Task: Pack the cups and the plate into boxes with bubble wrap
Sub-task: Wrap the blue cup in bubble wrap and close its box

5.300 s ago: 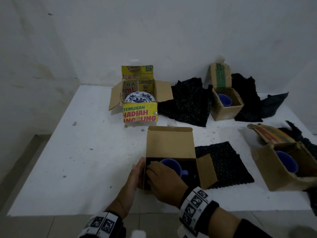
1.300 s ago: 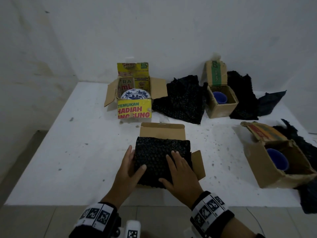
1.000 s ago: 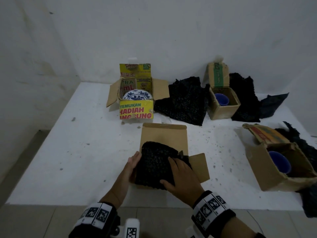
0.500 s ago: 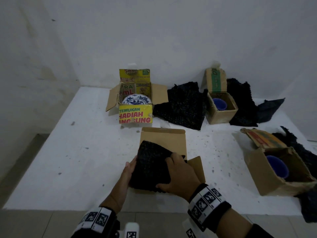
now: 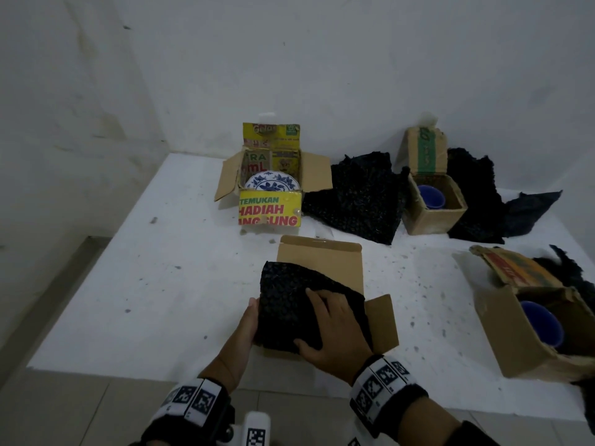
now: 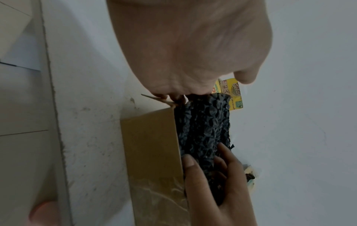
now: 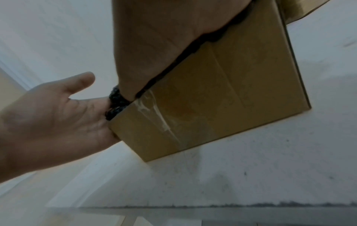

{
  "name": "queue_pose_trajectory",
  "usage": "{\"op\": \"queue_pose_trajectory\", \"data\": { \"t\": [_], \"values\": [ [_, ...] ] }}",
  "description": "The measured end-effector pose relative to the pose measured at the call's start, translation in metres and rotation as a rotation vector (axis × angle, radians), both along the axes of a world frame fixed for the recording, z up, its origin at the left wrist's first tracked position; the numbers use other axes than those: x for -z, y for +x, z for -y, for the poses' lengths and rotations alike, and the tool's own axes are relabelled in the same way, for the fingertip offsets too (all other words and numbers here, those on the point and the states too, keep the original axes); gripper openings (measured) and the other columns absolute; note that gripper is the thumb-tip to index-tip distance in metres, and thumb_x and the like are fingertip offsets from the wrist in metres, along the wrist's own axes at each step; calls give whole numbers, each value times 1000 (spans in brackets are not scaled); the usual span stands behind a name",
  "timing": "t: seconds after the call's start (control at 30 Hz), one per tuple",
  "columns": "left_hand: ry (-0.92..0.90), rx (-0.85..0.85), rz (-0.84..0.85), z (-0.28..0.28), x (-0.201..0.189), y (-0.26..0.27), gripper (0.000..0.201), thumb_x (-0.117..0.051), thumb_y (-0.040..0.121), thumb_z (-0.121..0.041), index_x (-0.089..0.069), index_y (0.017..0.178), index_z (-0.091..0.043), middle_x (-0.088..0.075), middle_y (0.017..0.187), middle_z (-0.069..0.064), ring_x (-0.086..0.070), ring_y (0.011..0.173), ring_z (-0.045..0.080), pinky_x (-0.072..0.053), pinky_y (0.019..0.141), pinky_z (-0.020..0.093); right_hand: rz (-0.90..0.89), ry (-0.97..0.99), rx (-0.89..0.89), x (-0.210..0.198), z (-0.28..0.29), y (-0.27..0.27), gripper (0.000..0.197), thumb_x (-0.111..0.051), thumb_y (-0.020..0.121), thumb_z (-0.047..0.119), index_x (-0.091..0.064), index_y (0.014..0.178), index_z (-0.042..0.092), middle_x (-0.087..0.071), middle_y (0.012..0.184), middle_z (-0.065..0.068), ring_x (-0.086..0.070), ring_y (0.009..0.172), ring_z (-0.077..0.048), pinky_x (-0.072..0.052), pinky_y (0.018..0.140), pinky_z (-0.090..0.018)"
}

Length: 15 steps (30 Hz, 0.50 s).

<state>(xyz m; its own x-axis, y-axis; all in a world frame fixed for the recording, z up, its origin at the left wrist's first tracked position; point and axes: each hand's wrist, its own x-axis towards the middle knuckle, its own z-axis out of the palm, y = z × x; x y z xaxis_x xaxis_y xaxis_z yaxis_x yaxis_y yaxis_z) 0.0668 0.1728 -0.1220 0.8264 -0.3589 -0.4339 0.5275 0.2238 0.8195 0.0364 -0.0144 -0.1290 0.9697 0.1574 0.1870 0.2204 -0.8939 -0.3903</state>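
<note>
A black sheet of bubble wrap (image 5: 283, 304) lies bunched over the near brown box (image 5: 322, 262), whose lid flap stands up behind. It hides the cup inside. My right hand (image 5: 335, 329) lies flat on the wrap, with its thumb at the front edge. My left hand (image 5: 249, 320) presses against the box's left side, where the wrap (image 6: 204, 130) meets the box wall (image 6: 152, 145); its fingertips are hidden. The right wrist view shows my left hand (image 7: 54, 119) against the box (image 7: 222, 94). A blue-patterned plate (image 5: 272, 183) sits in a yellow box (image 5: 270, 212).
Two more open boxes each hold a blue cup, one at the back right (image 5: 431, 197) and one at the right edge (image 5: 541, 320). Loose black wrap sheets lie at the back (image 5: 357, 201) and back right (image 5: 473, 194). The walls meet at the table's far left corner.
The wrap, earlier on the table beside the box, now covers the cup. In the last second my left hand slid off the top to the box's left side and the wrap bunched up.
</note>
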Motion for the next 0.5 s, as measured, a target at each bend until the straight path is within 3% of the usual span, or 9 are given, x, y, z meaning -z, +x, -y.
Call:
{"op": "queue_pose_trajectory", "data": {
  "t": [0.13,0.3,0.5],
  "values": [
    [-5,-55,-43,5,-3,-2,73,-37,83,-62,-32,142,-20,-36,143,-5,-32,135,12,-20,116,33,1,31,-9,-1,3,5,85,-60,64,61,-38,133,17,-49,117,-9,-47,105,-28,-44,92,-41],
    [-49,-108,-43,14,-6,0,55,-14,98,-43,-30,143,-16,-37,147,5,-37,132,19,-23,115,36,22,9,23,3,4,5,79,-56,67,69,-49,123,14,-52,110,-7,-49,98,-25,-43,85,-37],
    [-269,-174,-150,12,-7,2,59,-19,95,-50,-27,145,-20,-34,148,5,-28,138,22,-17,116,37,28,-88,92,-3,-4,13,60,-41,78,71,-62,91,15,-52,85,-2,-49,77,-20,-39,65,-31]
  ]
}}
